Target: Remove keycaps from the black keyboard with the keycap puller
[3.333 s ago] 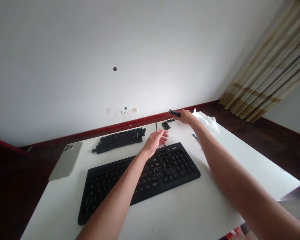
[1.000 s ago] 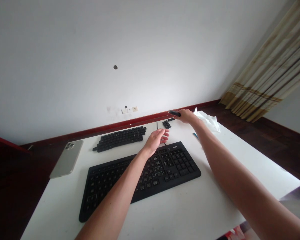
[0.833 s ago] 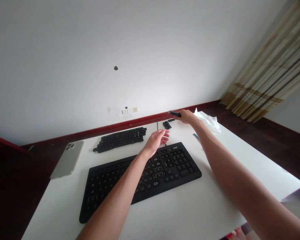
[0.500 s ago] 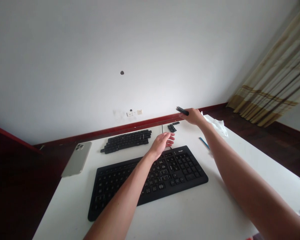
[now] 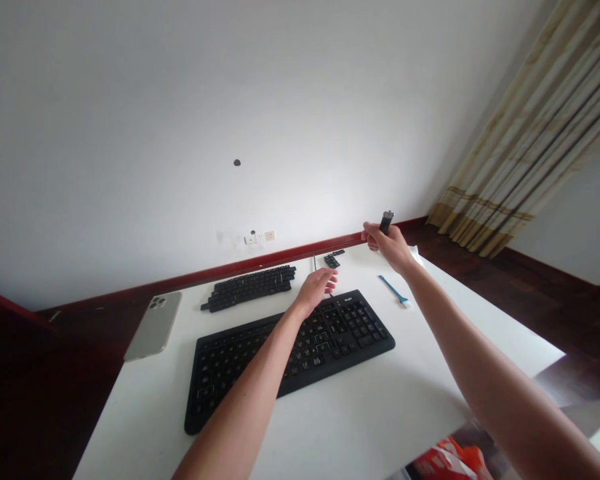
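Observation:
A black keyboard [image 5: 330, 373] lies on the white table, many of its key positions bare on the left and middle. My left hand [image 5: 316, 291] hovers at its far edge, fingers apart and loosely bent, holding nothing I can see. Raised above the table's far right side, my right hand [image 5: 391, 245] grips a short black stick-like tool [image 5: 387, 223] with a silver-grey end pointing up; its exact kind is unclear. Loose black keycaps [image 5: 253, 288] sit in rows behind the keyboard, and a smaller group [image 5: 332, 261] is beyond my left hand.
A blue brush [image 5: 394, 291] with white bristles lies right of the keyboard. On the left is a silver phone [image 5: 153, 327], face down. White plastic [image 5: 415, 254] shows behind my right wrist. An orange-red packet [image 5: 447, 460] sits below the near table edge.
My right hand has turned, so the black tool now points upward instead of left. The view has swung right, bringing the whole brush and the orange-red packet into sight. My left hand stays by the keyboard.

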`<state>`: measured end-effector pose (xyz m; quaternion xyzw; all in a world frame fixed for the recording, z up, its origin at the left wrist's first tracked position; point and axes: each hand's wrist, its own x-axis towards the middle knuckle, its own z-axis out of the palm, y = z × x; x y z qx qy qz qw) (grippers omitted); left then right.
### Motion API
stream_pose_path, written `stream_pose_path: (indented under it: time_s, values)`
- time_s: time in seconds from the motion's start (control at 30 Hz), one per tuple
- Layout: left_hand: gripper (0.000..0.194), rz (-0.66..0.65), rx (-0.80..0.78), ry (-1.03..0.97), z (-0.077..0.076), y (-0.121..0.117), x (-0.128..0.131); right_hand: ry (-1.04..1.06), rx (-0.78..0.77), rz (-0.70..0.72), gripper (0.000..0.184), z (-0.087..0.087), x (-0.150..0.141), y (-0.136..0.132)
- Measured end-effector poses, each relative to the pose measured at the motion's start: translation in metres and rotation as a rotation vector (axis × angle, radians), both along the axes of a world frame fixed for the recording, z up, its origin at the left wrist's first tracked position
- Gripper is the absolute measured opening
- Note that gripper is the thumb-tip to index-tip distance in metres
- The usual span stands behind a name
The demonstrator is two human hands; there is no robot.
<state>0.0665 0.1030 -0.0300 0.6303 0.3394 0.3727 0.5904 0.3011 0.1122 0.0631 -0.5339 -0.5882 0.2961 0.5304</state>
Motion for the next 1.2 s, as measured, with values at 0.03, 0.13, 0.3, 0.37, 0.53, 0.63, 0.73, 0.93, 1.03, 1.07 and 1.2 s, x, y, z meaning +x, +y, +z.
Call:
stream_pose_path:
  time_s: [0.03,0.13,0.3,0.37,0.53,0.63,0.73,0.93,1.03,1.07,1.2]
  values:
    - [0.051,0.001,0.039,0.027,0.001,-0.002,0.001,0.154,-0.022,0.073,0.043,-0.011,-0.001,-0.009]
    - [0.039,0.000,0.174,0.121,0.006,-0.012,0.007,0.516,-0.119,0.174,0.051,-0.043,-0.005,-0.031]
    - [0.021,-0.060,0.389,0.255,0.008,-0.034,0.016,0.677,-0.187,0.222,0.059,-0.071,-0.008,-0.043]
    - [0.023,-0.088,0.493,0.336,0.007,-0.040,0.018,0.725,-0.224,0.245,0.060,-0.076,-0.008,-0.042]
    - [0.027,-0.110,0.680,0.515,0.005,-0.040,0.017,0.797,-0.312,0.287,0.059,-0.083,-0.009,-0.039]
    - [0.027,-0.122,0.669,0.517,0.005,-0.037,0.017,0.819,-0.342,0.296,0.058,-0.085,-0.011,-0.040]
    - [0.029,-0.131,0.665,0.518,0.006,-0.036,0.017,0.832,-0.348,0.291,0.057,-0.083,-0.016,-0.043]
    - [0.029,-0.135,0.649,0.495,0.006,-0.035,0.017,0.835,-0.333,0.289,0.054,-0.080,-0.025,-0.048]
    - [0.030,-0.147,0.641,0.492,0.005,-0.032,0.017,0.832,-0.329,0.289,0.054,-0.080,-0.028,-0.049]
    - [0.031,-0.155,0.640,0.491,0.004,-0.031,0.017,0.830,-0.327,0.289,0.054,-0.081,-0.029,-0.049]
    - [0.033,-0.207,0.622,0.482,0.003,-0.026,0.017,0.827,-0.296,0.264,0.056,-0.082,-0.033,-0.051]
